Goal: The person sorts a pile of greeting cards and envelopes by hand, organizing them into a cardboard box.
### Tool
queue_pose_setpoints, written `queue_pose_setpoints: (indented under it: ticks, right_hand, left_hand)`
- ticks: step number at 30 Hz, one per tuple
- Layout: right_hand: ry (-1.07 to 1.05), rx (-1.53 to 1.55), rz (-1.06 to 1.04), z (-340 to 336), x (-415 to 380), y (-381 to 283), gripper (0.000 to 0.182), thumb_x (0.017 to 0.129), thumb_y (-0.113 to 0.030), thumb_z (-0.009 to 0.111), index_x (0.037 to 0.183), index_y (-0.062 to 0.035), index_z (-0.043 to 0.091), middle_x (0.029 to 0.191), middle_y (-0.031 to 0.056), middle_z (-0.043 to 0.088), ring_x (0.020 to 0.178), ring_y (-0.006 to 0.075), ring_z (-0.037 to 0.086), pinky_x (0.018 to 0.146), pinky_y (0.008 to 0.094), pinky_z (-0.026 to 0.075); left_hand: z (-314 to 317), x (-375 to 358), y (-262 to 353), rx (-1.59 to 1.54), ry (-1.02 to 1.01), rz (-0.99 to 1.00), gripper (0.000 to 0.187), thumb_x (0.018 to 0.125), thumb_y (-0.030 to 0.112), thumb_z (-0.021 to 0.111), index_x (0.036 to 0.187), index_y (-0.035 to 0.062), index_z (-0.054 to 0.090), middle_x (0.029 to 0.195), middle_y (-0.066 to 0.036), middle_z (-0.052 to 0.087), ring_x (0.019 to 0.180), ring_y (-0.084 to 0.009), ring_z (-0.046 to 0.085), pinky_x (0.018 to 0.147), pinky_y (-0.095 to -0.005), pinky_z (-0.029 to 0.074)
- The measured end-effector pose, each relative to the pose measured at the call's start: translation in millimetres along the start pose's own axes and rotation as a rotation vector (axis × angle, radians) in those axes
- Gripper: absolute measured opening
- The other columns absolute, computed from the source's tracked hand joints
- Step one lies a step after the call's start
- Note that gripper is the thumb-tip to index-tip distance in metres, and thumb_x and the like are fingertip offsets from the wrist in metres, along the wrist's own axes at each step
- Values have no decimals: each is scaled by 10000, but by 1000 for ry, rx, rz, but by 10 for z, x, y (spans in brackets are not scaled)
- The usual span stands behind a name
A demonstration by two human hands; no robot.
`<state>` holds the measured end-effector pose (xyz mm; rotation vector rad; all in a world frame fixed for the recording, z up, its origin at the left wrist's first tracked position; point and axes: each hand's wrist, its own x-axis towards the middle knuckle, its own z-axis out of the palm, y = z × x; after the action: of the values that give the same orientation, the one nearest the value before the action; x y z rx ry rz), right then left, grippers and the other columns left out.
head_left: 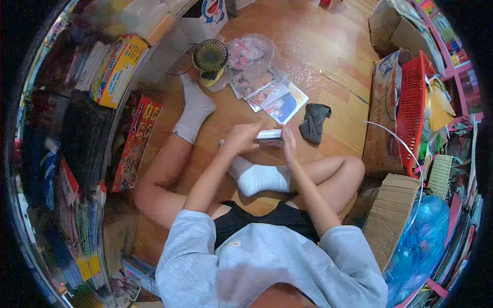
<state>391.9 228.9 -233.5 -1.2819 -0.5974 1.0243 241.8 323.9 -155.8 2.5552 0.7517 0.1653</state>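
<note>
White-edged flat stack (269, 135) sits between the left hand (243, 137) and right hand (289, 147), fingers of both gripping it; a white box (93, 65) apparently reads "DEXIN".

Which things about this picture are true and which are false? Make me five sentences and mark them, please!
1. The left hand and right hand are both on a small rectangular item. True.
2. The dark gray cloth is on the person's lap. False: it lies on the wooden floor.
3. The person wears light socks. True.
4. The plastic basket is green. False: it is red.
5. A blue plastic bag is on the right. True.
</note>
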Motion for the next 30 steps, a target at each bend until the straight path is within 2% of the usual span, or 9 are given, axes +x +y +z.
queue_pose_setpoints:
  ticks: [4,7,9,10,13,14,18,21,30]
  right_hand:
    - [139,33,-26,232,-80,-100,260,813,-227,484,897,17,516,848,68,550,802,120,491,718,231,377]
    - [152,-23,-47,224,-118,-97,243,803,-229,496,810,12,524,742,34,529,708,93,468,635,220,372]
    - [170,-61,-73,220,-153,-93,242,799,-230,500,772,9,522,690,18,510,662,82,450,594,218,364]
    - [197,-95,-93,212,-158,-67,232,798,-228,497,750,-1,513,673,10,491,641,73,428,576,216,350]
    - [266,-94,-112,267,-167,-68,231,798,-227,490,696,-21,486,632,-7,446,602,63,387,543,213,321]
    - [303,-67,-114,287,-179,-100,241,799,-229,486,664,-30,468,609,-16,420,584,60,369,527,212,306]
    - [487,2,-179,322,-148,-198,257,808,-228,463,622,-51,455,591,-37,393,567,55,345,515,202,276]
    - [574,-5,-173,189,-34,-175,250,805,-220,464,610,-64,442,569,-41,369,556,44,327,501,190,257]
    - [529,-189,-395,0,233,-127,334,811,-265,381,581,-29,435,557,7,415,535,89,381,508,230,301]
  left_hand:
    - [-98,-70,57,-46,-163,-101,612,566,193,660,1116,92,410,948,-161,532,872,-298,516,732,-360,422]
    - [-151,-172,20,-2,155,53,547,626,208,631,1103,42,423,1002,-172,507,962,-301,467,812,-359,375]
    - [-108,-285,-39,-384,614,-558,485,707,340,570,1054,20,456,931,-155,532,875,-279,506,775,-352,379]
    - [-87,-299,-3,-684,893,-599,444,786,345,476,1050,-11,461,984,-167,512,940,-250,477,822,-338,348]
    - [464,-311,-77,-588,935,-789,408,837,313,388,1033,-39,456,976,-156,516,930,-238,474,820,-332,352]
    - [455,-241,61,-1004,1021,-845,386,857,302,331,927,-47,482,886,-133,531,840,-212,509,751,-318,393]
    - [583,-84,147,-1315,1287,-737,391,849,343,319,717,19,494,602,-94,534,560,-161,515,562,-266,398]
    - [470,61,256,-1510,1307,-824,311,841,248,345,701,4,477,592,-67,494,500,-164,517,491,-250,399]
    - [523,301,89,-1305,1326,-575,330,839,273,318,721,15,486,610,-70,505,558,-164,515,532,-255,400]
